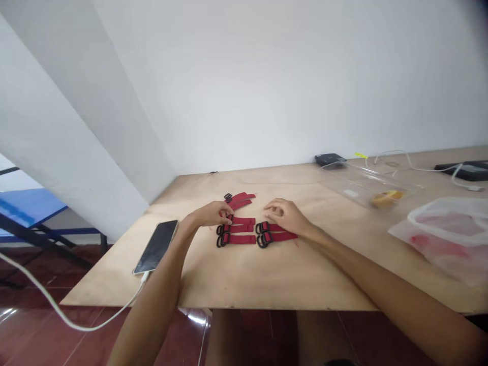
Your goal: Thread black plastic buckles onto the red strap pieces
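Several short red straps with black buckles lie on the wooden table. My left hand (217, 213) is closed on the buckle end of the top red strap (244, 221) in the left group, with two more straps (242, 239) below it. My right hand (284, 212) hovers or rests just above the right pair of red straps (280, 236), fingers curled and partly apart, nothing visible in them. Behind my left hand lie further red straps (241, 200) with a small black buckle (227, 197).
A phone (157, 247) with a white cable (76, 325) lies at the left. At the right are a clear plastic bag (351, 185) with something orange, a white plastic bag (446, 234), a black box (330, 159) and a black device (470, 171). A wall stands behind.
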Available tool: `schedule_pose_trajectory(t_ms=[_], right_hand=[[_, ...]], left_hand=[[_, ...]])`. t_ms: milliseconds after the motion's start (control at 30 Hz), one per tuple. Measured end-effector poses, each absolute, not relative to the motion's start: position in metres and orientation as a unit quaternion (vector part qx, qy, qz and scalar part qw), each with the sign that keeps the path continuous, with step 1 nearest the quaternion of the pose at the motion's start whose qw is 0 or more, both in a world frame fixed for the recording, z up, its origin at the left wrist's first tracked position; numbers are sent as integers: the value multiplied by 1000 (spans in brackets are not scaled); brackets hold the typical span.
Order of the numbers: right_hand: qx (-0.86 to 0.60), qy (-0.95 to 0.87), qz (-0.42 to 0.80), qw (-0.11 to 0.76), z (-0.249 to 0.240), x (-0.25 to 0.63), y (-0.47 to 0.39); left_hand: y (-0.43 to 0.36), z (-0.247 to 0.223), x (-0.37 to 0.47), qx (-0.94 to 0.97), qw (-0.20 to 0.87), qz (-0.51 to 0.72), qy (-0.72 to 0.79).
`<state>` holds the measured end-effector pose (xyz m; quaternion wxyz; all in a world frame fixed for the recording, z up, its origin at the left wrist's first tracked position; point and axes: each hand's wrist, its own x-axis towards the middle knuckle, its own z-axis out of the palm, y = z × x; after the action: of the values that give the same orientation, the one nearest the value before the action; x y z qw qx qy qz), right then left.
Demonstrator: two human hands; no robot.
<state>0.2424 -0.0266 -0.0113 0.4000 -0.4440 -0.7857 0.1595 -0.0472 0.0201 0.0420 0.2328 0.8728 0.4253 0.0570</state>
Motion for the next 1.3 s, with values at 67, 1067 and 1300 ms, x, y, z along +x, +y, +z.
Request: schedule_pose_trajectory(t_ms=[67,1067,1300], right_hand=[[-412,-798,160,409,-15,229,-30],[-348,-491,618,506,9,239,-36],[-380,-533,564,503,7,230,-42]], left_hand=[[17,39,-36,899,191,77,386],[-19,32,9,871,166,378,268],[-18,29,18,896,95,357,248]])
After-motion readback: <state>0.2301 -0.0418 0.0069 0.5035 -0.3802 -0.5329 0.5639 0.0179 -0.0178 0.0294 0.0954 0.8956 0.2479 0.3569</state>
